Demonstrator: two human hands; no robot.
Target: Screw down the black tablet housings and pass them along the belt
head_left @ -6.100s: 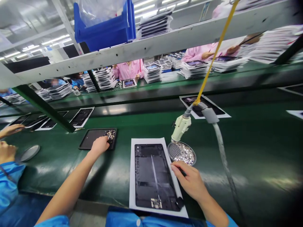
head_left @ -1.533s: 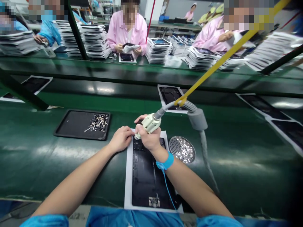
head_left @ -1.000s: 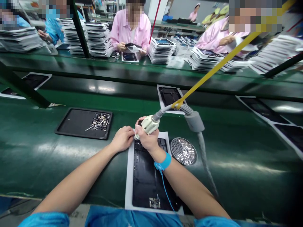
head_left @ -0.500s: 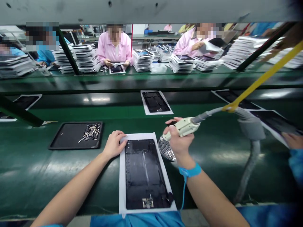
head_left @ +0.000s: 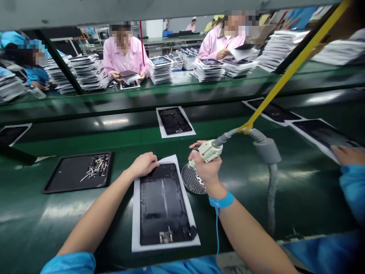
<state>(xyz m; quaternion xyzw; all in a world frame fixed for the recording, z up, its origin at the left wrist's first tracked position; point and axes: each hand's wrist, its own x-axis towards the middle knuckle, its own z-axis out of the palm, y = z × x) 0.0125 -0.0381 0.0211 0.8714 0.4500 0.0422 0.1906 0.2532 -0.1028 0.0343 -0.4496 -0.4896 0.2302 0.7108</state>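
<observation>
In front of me a black tablet housing lies on a white paper sheet. A small metallic board shows near its lower edge, and a black round piece sits at its lower right corner. My left hand is closed at the housing's upper left corner, fingers curled over the edge; the fingertips are partly hidden. My right hand is wrapped round a cream handheld tool with a grey hose. Below that hand is a round, perforated metal disc; whether it belongs to the tool I cannot tell.
A black tray of small loose parts lies at left. Another housing on paper lies ahead. A yellow strap holds up the hose. A co-worker's hand touches a housing at right. People and paper stacks line the far bench.
The view has shifted and tilted slightly. My left fingers have drawn in and curled at the housing's top corner. My right hand still grips the tool beside the housing.
</observation>
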